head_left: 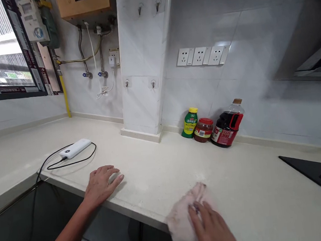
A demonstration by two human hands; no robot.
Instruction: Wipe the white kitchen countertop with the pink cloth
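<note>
A pale pink cloth [181,218] lies crumpled at the front edge of the cream countertop [150,166], part of it hanging over the edge. My right hand [211,226] presses on the cloth from above with fingers bent over it; some of the fingertips are smeared by motion. To the left, my left hand [101,183] rests at the counter's edge, fingers spread and holding nothing. Beyond that hand lies a white power bank [78,148] with a black cable [50,160] plugged into it.
Against the back wall stand a green bottle with a yellow cap [190,123], a red-lidded jar [203,130] and a large dark sauce bottle [227,126]. A black cooktop [314,174] sits at the right. A wall column [144,103] juts out behind the counter's middle.
</note>
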